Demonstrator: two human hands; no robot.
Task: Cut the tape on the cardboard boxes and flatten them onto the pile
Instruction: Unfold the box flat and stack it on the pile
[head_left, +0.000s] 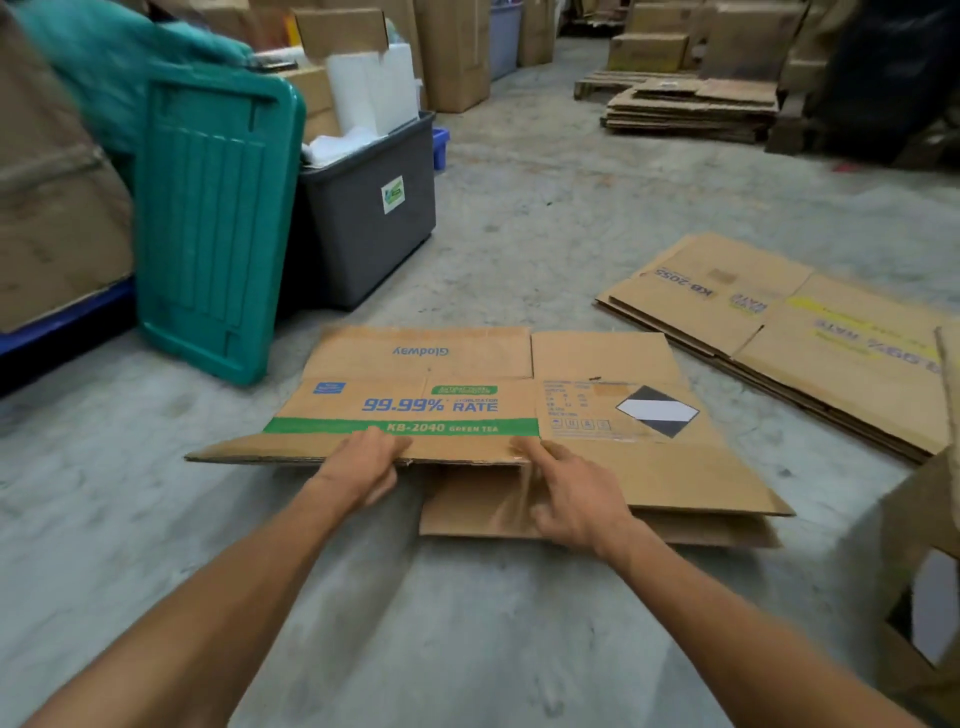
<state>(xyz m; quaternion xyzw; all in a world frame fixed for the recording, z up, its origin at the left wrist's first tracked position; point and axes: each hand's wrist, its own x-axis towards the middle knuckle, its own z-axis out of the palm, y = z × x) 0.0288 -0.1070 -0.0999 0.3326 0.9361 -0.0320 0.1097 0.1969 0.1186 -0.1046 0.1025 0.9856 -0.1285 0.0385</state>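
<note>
Flattened carton held over a warehouse floor
Left hand (363, 467) and right hand (576, 499) curl their fingers around the near edge of the flattened KB-2040 box (467, 405), above grey concrete floor (519, 234); the pile (810, 332) lies to the right.

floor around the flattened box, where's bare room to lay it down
Bare concrete floor lies between the grey bin and the flat pile, and in front of the held flattened box. Crowded: the left by the teal lid, and the right near the upright box.
</note>
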